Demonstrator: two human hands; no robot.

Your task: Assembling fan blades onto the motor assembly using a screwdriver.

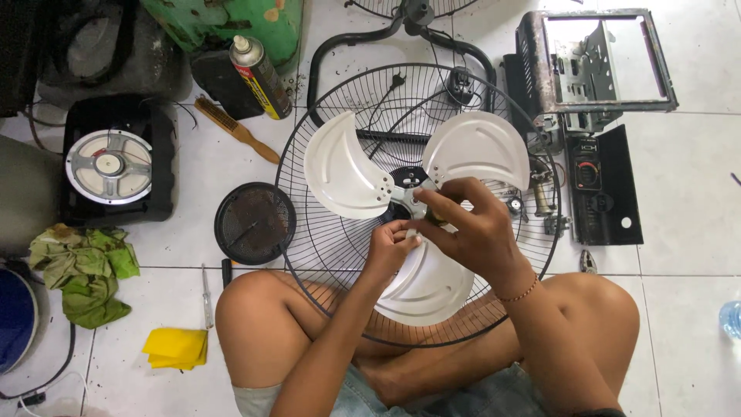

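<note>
A black mesh cover (254,223) lies just beside the wire fan guard (324,116) on its left rim. The white fan blade (343,174) lies flat inside the guard, hub up, three lobes fanning outward. The left hand (390,247) pinches the hub; the right hand (471,228) grips there too, perhaps around a small tool. A metal frame (598,58) crowds the right.

Bare arms, thin beaded bracelet (519,294) on right wrist, denim shorts (494,392)
</note>
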